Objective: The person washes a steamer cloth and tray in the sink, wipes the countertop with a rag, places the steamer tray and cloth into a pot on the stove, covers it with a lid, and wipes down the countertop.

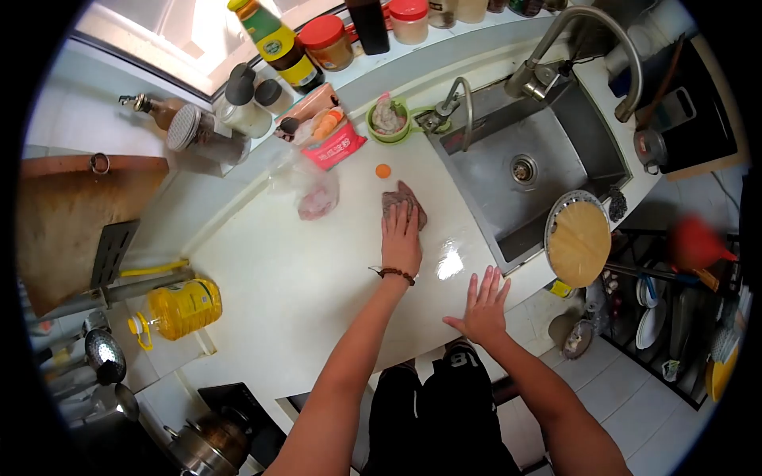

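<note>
My left hand (402, 239), a beaded bracelet at its wrist, lies flat with stretched fingers on a crumpled grey-brown cloth (411, 195). The cloth rests on the white countertop (294, 278), partly hidden under the fingers. A small round orange thing (383, 170) sits just beyond it. My right hand (482, 308) is spread at the counter's front edge near the sink's corner, holding nothing. Between the two hands, a bright shiny patch shows on the counter.
At the right is a metal sink (520, 131) with a round wooden board (578, 243) at its near corner. Behind the cloth are a clear plastic bag (317, 198), a pink packet (337, 147) and a green bowl (387, 135). An oil jug (186, 308) stands left; jars line the sill.
</note>
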{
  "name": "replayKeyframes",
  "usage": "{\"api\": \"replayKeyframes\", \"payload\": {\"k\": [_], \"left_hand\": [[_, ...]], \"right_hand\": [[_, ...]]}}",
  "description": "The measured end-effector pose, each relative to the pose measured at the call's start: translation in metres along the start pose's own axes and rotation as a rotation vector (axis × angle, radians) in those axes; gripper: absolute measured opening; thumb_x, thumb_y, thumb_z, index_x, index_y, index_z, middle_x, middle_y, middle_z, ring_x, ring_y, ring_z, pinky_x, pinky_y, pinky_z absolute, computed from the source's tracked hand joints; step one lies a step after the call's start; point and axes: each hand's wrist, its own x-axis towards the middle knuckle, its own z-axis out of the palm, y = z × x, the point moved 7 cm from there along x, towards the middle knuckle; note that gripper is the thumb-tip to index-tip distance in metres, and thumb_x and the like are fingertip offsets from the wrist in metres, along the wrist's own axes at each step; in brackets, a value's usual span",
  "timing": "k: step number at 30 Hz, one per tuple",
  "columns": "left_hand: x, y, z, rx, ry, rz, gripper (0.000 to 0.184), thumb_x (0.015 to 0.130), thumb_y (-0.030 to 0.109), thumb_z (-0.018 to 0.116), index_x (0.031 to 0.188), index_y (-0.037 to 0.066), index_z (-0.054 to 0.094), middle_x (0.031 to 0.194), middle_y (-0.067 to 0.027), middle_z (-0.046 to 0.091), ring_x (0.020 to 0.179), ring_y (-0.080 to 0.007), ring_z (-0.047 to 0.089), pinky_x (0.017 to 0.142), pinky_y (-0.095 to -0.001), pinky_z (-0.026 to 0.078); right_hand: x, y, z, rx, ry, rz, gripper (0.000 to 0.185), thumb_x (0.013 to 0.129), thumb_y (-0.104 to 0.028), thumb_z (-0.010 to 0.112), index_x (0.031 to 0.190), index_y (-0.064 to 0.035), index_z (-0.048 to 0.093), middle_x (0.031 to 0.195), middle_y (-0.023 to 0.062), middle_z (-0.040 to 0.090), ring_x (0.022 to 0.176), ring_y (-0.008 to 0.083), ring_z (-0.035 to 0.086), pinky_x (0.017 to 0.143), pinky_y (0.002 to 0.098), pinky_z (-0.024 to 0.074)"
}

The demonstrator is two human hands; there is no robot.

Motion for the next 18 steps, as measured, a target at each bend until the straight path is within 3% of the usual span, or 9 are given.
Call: {"api": "replayKeyframes", "payload": {"k": [2, 4, 6, 9, 10, 12, 14, 16, 18], "left_hand": [[0.001, 0.014, 0.004, -0.047, -0.023, 0.075, 0.064, 0.087, 0.000, 0.056, 0.150, 0.002, 0.044, 0.155, -0.0209, 0.042, 0.145, -0.0433, 0.035, 0.119, -0.0586, 0.027], [0.001, -0.014, -0.005, -0.151, 0.144, -0.099, 0.064, 0.086, -0.004, 0.055, 0.149, -0.001, 0.043, 0.152, -0.0235, 0.044, 0.144, -0.0447, 0.036, 0.119, -0.0582, 0.027], [0.008, -0.036, -0.017, 0.033, 0.289, -0.234, 0.062, 0.086, -0.005, 0.054, 0.147, -0.008, 0.041, 0.149, -0.0298, 0.043, 0.140, -0.0485, 0.038, 0.119, -0.0552, 0.029], [0.051, -0.046, -0.018, 0.033, 0.261, -0.201, 0.056, 0.091, -0.001, 0.049, 0.147, -0.005, 0.043, 0.152, -0.0314, 0.041, 0.141, -0.0526, 0.034, 0.120, -0.0545, 0.027], [0.068, -0.043, -0.020, -0.005, 0.255, -0.190, 0.056, 0.090, -0.002, 0.050, 0.146, -0.005, 0.043, 0.151, -0.0296, 0.042, 0.141, -0.0514, 0.035, 0.120, -0.0543, 0.028], [0.091, -0.029, -0.003, -0.054, 0.233, -0.179, 0.057, 0.089, -0.004, 0.050, 0.146, -0.006, 0.044, 0.151, -0.0278, 0.044, 0.141, -0.0502, 0.036, 0.120, -0.0540, 0.028], [0.101, -0.002, 0.026, -0.193, 0.188, 0.026, 0.058, 0.087, -0.007, 0.051, 0.144, -0.003, 0.046, 0.149, -0.0241, 0.048, 0.141, -0.0456, 0.040, 0.119, -0.0524, 0.030], [0.102, 0.061, 0.038, -0.198, 0.102, 0.117, 0.055, 0.086, -0.008, 0.051, 0.141, -0.003, 0.051, 0.147, -0.0210, 0.050, 0.141, -0.0418, 0.041, 0.120, -0.0526, 0.030], [0.101, 0.095, 0.054, -0.145, 0.146, 0.147, 0.052, 0.086, -0.008, 0.052, 0.138, 0.000, 0.054, 0.145, -0.0208, 0.052, 0.139, -0.0431, 0.043, 0.118, -0.0495, 0.034]], "right_hand": [[0.000, 0.000, 0.000, 0.004, -0.028, 0.004, 0.118, 0.086, -0.085, 0.040, 0.159, 0.0059, 0.021, 0.162, 0.0394, 0.008, 0.152, 0.0544, -0.001, 0.116, 0.0745, -0.0003], [-0.002, 0.001, -0.004, -0.001, -0.045, 0.009, 0.117, 0.086, -0.085, 0.040, 0.159, 0.0042, 0.021, 0.163, 0.0382, 0.008, 0.152, 0.0541, -0.001, 0.115, 0.0748, -0.0005], [0.003, 0.003, -0.006, -0.001, -0.061, 0.021, 0.116, 0.086, -0.085, 0.040, 0.160, 0.0026, 0.022, 0.164, 0.0370, 0.009, 0.153, 0.0537, 0.000, 0.115, 0.0750, -0.0007], [0.003, 0.006, 0.000, -0.024, -0.080, 0.019, 0.115, 0.086, -0.086, 0.039, 0.161, 0.0004, 0.022, 0.164, 0.0363, 0.008, 0.153, 0.0532, -0.001, 0.115, 0.0754, -0.0011], [0.003, 0.005, 0.001, 0.040, -0.019, -0.004, 0.117, 0.084, -0.085, 0.043, 0.158, 0.0041, 0.025, 0.162, 0.0398, 0.008, 0.152, 0.0553, 0.000, 0.114, 0.0760, -0.0008], [0.000, 0.008, 0.002, 0.102, 0.030, -0.016, 0.119, 0.083, -0.084, 0.046, 0.156, 0.0079, 0.027, 0.160, 0.0432, 0.009, 0.151, 0.0574, 0.000, 0.114, 0.0765, -0.0006], [0.000, 0.006, -0.002, 0.116, 0.036, -0.025, 0.118, 0.083, -0.083, 0.048, 0.156, 0.0075, 0.028, 0.160, 0.0434, 0.010, 0.151, 0.0573, 0.001, 0.114, 0.0769, 0.0005], [0.002, 0.005, 0.002, 0.126, 0.031, -0.021, 0.118, 0.082, -0.083, 0.049, 0.156, 0.0072, 0.029, 0.160, 0.0435, 0.010, 0.151, 0.0573, 0.002, 0.114, 0.0770, 0.0010], [0.001, 0.007, 0.004, 0.123, 0.030, -0.012, 0.118, 0.082, -0.083, 0.049, 0.156, 0.0069, 0.030, 0.160, 0.0435, 0.010, 0.151, 0.0573, 0.002, 0.114, 0.0771, 0.0015]]}}
